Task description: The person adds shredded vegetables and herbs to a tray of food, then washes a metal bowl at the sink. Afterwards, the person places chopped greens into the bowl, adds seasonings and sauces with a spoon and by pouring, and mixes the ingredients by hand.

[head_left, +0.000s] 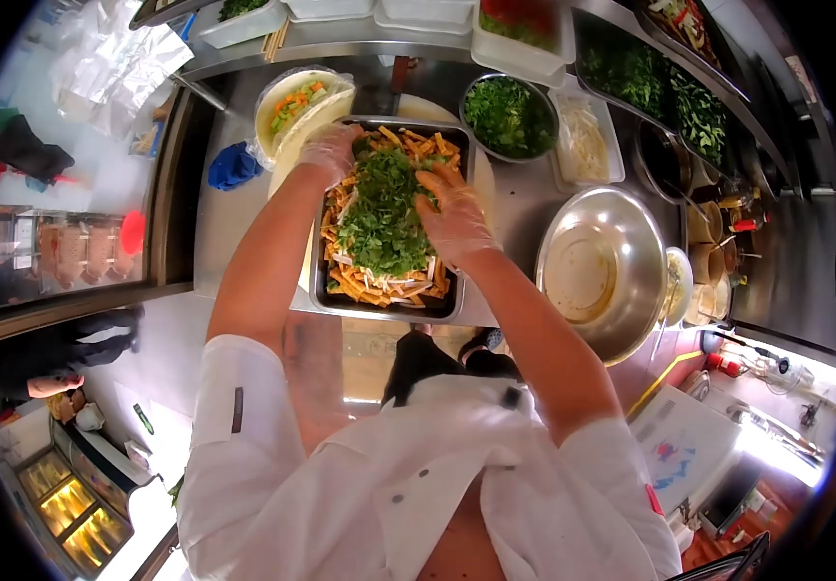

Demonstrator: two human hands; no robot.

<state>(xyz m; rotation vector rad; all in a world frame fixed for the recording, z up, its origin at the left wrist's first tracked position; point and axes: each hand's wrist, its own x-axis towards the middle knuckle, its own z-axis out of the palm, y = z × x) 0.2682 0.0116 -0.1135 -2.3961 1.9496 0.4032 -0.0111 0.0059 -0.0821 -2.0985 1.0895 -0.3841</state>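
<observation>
A rectangular metal tray [319,281] on the steel counter holds orange and white strips of food with a heap of chopped green herbs [384,208] on top. Both my hands wear clear plastic gloves. My left hand [331,150] rests on the far left of the heap, fingers spread on the herbs. At the heap's right side, my right hand [452,215] lies on the greens with fingers apart. Neither hand closes around anything that I can see.
A large empty steel bowl [600,271] stands right of the tray. Behind are a steel bowl of chopped greens [509,116], a white tub of pale shreds [584,140], a wrapped bowl of mixed vegetables [294,105] and a blue cloth [234,167]. Another person stands at lower left.
</observation>
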